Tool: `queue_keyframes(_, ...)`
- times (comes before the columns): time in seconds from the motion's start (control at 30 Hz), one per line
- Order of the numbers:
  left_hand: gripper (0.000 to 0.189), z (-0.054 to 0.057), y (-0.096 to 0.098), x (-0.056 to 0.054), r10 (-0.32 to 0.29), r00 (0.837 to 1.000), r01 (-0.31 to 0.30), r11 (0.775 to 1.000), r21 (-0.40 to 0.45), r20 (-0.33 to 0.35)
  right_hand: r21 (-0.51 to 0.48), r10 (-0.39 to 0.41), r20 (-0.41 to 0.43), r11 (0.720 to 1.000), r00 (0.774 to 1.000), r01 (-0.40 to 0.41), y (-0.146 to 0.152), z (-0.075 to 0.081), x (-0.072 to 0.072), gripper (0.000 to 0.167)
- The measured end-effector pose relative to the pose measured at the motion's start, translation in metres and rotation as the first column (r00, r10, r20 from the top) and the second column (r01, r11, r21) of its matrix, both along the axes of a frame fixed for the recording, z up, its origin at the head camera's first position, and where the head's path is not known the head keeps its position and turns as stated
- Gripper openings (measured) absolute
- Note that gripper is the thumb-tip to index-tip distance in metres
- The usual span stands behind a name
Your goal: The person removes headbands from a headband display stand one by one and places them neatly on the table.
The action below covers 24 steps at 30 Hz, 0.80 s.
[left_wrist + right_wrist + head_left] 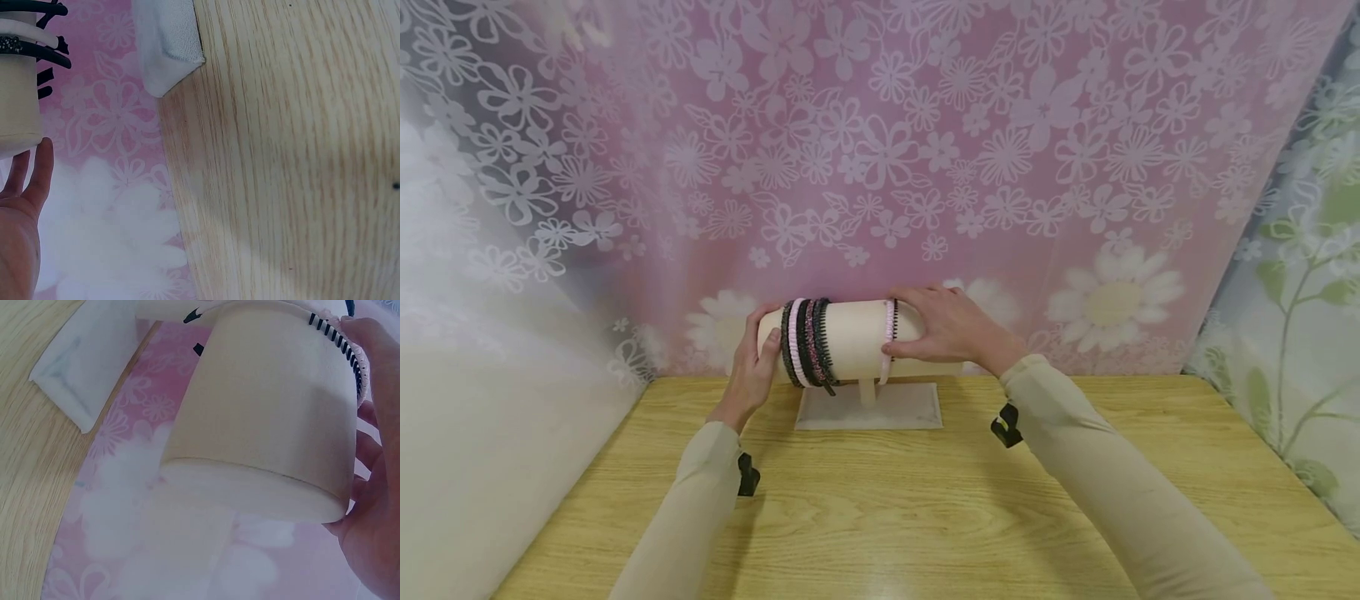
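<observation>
A cream padded roll of a headband stand (856, 337) lies level on a short post above a pale rectangular base. My left hand (752, 367) holds its left end, thumb in front and fingers behind. Beside that hand sit several headbands (808, 343), dark, pink and speckled, packed together. Toward the right end, my right hand (951, 325) pinches a light pink headband (889, 333) with black comb teeth, its thumb low at the front and fingers over the top. In the right wrist view the black teeth of this headband (362, 387) lie against the roll.
The stand's base (868, 412) rests near the back edge of a wood-grain table (880, 517). Behind it hangs a pink flowered curtain (865, 167). A pale sheet (490, 350) borders the left side, and a leaf-patterned one (1292, 333) the right.
</observation>
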<state>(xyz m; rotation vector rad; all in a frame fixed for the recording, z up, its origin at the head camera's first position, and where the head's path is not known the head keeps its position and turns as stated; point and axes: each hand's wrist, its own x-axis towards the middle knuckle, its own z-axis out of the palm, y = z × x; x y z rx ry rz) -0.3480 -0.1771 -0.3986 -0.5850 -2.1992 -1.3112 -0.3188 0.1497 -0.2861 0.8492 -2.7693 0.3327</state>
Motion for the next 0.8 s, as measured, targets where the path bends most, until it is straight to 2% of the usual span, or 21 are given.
queue_keyframes(0.2, 0.047, 0.005, 0.003, 0.005, -0.015, 1.0, 0.015, 0.999, 0.031, -0.002, -0.014, 0.004, 0.009, 1.0, 1.0, -0.004, 0.004, -0.001, 0.0, 0.086)
queue_keyframes(0.4, 0.047, 0.026, 0.01, 0.026, -0.024, 1.0, 0.023, 0.999, 0.022, 0.015, -0.018, 0.015, 0.004, 1.0, 1.0, -0.015, 0.009, 0.0, 0.001, 0.086)
queue_keyframes(0.5, 0.047, 0.03, 0.012, 0.031, -0.023, 1.0, 0.022, 1.0, 0.018, 0.015, -0.019, 0.009, 0.002, 1.0, 1.0, -0.009, 0.011, -0.001, 0.001, 0.085)
queue_keyframes(0.53, 0.047, 0.031, 0.012, 0.032, -0.023, 1.0, 0.023, 1.0, 0.018, 0.014, -0.022, 0.009, 0.002, 1.0, 1.0, -0.009, 0.012, -0.001, 0.001, 0.085)
queue_keyframes(0.73, 0.047, 0.006, 0.002, 0.007, -0.014, 1.0, 0.013, 1.0, 0.027, 0.008, -0.03, 0.003, 0.003, 1.0, 1.0, -0.003, 0.016, -0.002, 0.003, 0.082)
queue_keyframes(0.77, 0.047, 0.004, 0.002, 0.004, -0.014, 1.0, 0.014, 0.999, 0.031, 0.008, -0.032, 0.005, 0.004, 0.999, 1.0, -0.004, 0.017, -0.002, 0.004, 0.083)
queue_keyframes(0.8, 0.047, 0.008, 0.004, 0.009, -0.014, 1.0, 0.013, 1.0, 0.028, 0.008, -0.035, 0.006, 0.006, 0.999, 1.0, -0.006, 0.018, -0.002, 0.004, 0.082)
